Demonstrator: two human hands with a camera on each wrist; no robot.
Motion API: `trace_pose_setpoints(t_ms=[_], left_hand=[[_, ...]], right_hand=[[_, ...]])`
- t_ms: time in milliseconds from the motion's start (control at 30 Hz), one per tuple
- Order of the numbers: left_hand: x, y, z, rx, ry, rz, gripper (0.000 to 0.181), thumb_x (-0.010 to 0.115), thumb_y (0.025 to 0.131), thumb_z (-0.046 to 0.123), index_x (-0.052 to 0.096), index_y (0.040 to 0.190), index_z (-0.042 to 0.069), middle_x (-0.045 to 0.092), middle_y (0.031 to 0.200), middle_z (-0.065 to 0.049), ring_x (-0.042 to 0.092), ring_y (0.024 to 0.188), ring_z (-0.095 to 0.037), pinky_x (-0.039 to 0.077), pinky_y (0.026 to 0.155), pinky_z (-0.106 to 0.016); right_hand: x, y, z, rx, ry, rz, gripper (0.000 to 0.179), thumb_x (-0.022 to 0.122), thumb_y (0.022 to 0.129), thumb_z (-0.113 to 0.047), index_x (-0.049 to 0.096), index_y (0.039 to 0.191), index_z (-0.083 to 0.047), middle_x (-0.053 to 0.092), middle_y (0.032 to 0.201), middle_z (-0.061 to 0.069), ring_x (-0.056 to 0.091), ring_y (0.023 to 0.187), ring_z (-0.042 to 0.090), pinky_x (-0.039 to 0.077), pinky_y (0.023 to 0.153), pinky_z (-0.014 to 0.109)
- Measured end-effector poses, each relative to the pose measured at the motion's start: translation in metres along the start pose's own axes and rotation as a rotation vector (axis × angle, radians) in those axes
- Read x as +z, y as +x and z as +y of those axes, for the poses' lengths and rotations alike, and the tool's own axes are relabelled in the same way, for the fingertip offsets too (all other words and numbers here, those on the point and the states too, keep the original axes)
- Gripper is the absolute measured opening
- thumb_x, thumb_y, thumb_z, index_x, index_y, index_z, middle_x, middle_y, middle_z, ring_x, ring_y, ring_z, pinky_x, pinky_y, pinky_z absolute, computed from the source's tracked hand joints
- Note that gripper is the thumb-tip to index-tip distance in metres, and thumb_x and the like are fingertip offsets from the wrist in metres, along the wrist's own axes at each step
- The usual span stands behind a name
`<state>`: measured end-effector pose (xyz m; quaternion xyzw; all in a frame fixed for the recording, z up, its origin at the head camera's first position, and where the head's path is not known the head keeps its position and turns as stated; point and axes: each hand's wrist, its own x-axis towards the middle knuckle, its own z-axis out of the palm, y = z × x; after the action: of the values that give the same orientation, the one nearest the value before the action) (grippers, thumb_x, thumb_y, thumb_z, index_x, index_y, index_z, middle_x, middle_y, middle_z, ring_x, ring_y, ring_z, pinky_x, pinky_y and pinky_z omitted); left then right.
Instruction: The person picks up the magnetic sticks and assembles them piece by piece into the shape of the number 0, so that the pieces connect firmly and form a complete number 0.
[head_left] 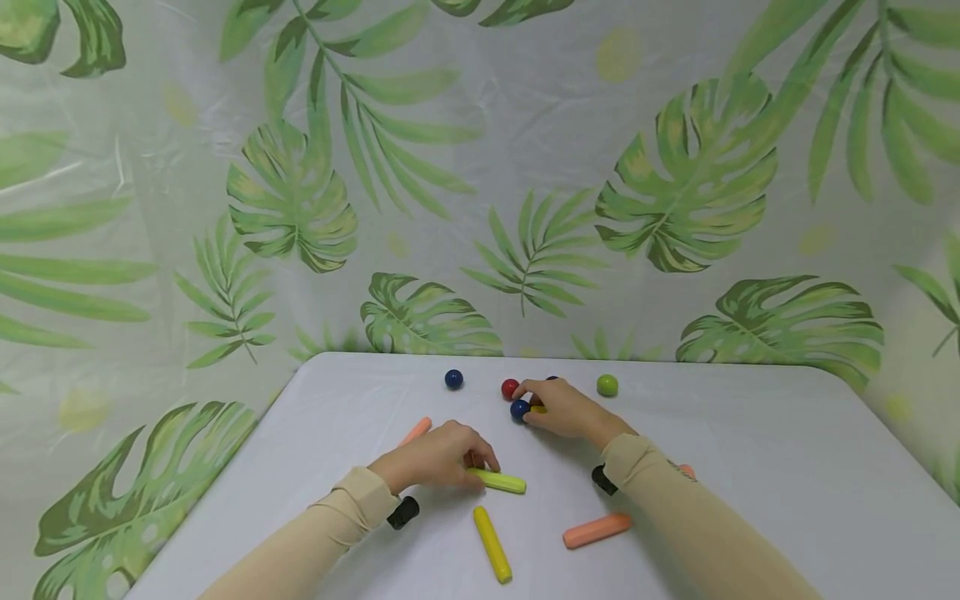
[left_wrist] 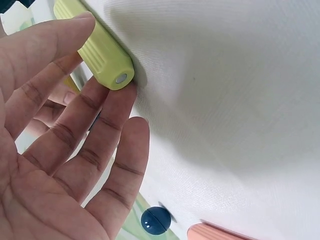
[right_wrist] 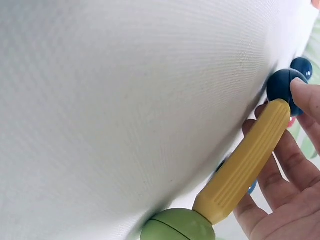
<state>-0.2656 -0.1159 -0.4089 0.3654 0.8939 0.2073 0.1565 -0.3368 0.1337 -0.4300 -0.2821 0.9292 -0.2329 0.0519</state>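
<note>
The left hand (head_left: 442, 457) pinches the lime rod (head_left: 501, 481) at nine o'clock; the right hand (head_left: 567, 408), toward two, grips a blue ball (head_left: 519, 411) (presumably steadying it against a yellow rod (right_wrist: 245, 160)).

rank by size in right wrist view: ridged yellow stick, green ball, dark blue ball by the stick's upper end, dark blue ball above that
Ridged yellow stick
Green ball, partly cut off
Dark blue ball by the stick
Dark blue ball above, farther away

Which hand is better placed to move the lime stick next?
Probably the left hand: it holds the lime stick, while the right hand is occupied farther off with the blue ball and adjoining yellow stick.
</note>
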Motion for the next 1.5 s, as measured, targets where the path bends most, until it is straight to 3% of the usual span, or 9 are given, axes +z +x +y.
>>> trace_pose_setpoints(t_ms=[300, 1067, 1500], left_hand=[[0.002, 0.003, 0.000, 0.007, 0.000, 0.002, 0.021, 0.087, 0.091, 0.009, 0.083, 0.110, 0.015, 0.073, 0.086, 0.009, 0.057, 0.077, 0.001, 0.051, 0.075, -0.017], [0.001, 0.011, 0.001, -0.028, 0.041, 0.013, 0.013, 0.086, 0.092, 0.013, 0.083, 0.104, 0.015, 0.071, 0.082, 0.011, 0.058, 0.076, 0.001, 0.051, 0.074, -0.018], [0.002, 0.013, -0.002, -0.060, -0.061, 0.065, 0.011, 0.084, 0.092, 0.010, 0.082, 0.102, 0.014, 0.072, 0.084, 0.007, 0.060, 0.077, -0.005, 0.052, 0.072, -0.019]], right_hand=[[0.001, 0.000, 0.001, 0.006, -0.009, 0.007, 0.032, 0.077, 0.100, -0.013, 0.069, 0.130, -0.011, 0.076, 0.107, 0.007, 0.066, 0.095, 0.016, 0.058, 0.096, 0.043], [0.000, 0.000, -0.003, 0.007, -0.027, 0.024, 0.028, 0.078, 0.099, -0.012, 0.072, 0.126, -0.009, 0.077, 0.102, 0.005, 0.068, 0.091, 0.014, 0.058, 0.090, 0.038], [-0.001, 0.000, -0.004, 0.016, -0.044, 0.018, 0.029, 0.078, 0.099, -0.012, 0.072, 0.127, -0.010, 0.077, 0.102, 0.005, 0.069, 0.092, 0.015, 0.059, 0.090, 0.039]])
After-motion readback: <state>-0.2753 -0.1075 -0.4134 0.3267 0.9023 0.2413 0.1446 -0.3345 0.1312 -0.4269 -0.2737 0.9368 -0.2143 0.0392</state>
